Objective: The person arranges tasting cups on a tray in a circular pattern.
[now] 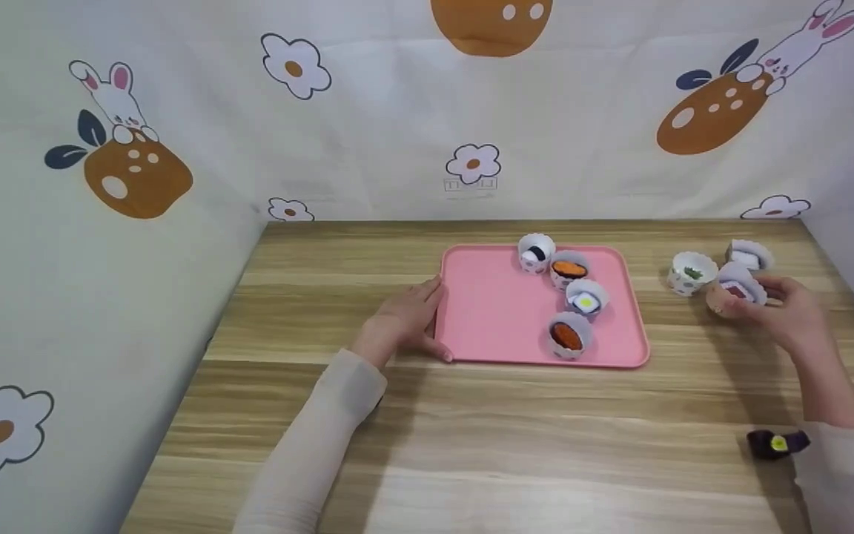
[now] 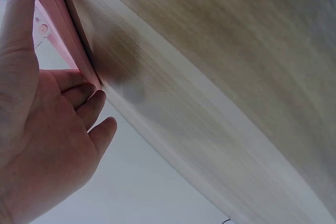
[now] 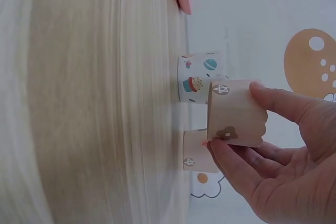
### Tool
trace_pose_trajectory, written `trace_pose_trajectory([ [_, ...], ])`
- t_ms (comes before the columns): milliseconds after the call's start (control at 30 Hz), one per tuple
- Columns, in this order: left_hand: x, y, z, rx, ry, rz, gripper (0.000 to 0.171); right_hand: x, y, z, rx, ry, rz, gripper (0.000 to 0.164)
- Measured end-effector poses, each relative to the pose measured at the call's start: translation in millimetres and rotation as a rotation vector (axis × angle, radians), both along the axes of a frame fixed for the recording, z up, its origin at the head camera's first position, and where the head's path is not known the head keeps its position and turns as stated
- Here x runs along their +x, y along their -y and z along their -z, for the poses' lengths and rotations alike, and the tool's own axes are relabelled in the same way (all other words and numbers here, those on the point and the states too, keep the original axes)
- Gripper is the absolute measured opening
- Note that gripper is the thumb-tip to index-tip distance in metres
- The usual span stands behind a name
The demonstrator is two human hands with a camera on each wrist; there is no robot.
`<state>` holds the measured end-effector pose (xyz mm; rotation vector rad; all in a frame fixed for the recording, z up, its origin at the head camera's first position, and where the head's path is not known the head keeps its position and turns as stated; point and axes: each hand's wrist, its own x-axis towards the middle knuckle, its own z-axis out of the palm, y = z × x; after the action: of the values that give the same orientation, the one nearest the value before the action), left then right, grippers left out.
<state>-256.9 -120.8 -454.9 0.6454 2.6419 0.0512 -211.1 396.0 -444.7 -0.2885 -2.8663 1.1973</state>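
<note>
My right hand [image 1: 790, 311] pinches a paper baking cup [image 3: 237, 113] between thumb and fingers, tilted, with a dark red piece of toy sushi showing inside. In the right wrist view the cup is raised off the tabletop. Beside it stand a cup with green filling [image 1: 692, 273] and a cup with a white piece [image 1: 749, 256]. My left hand [image 1: 406, 315] rests along the left edge of a pink tray [image 1: 494, 319], thumb at the front corner and fingers against the side. Several filled cups, including one with orange sushi [image 1: 569, 269], stand on the tray's right half.
A dark sushi roll with a yellow-green centre [image 1: 778, 443] lies on the wooden table [image 1: 545, 445] beside my right sleeve. Patterned sheets [image 1: 375, 148] rise along the back and sides of the table.
</note>
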Motion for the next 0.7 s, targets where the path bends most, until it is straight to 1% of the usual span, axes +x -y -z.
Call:
trace_pose_trajectory([
  [167,0.8,0,-0.7,0.001,-0.001,-0.005,0.126,1.7,4,-0.9,-0.005,-0.017,-0.014,0.07],
  [500,1.2,0,-2.1,0.004,-0.005,-0.004,0.126,6.1,13,-5.3,-0.018,-0.015,-0.029,0.072],
  [633,1.4,0,-2.2,0.01,-0.007,-0.001,0.126,7.6,15,-5.4,-0.026,-0.037,-0.037,0.071],
  [700,1.8,1,-2.2,0.02,-0.001,-0.005,0.127,7.8,16,-5.7,-0.047,-0.049,-0.04,0.071],
])
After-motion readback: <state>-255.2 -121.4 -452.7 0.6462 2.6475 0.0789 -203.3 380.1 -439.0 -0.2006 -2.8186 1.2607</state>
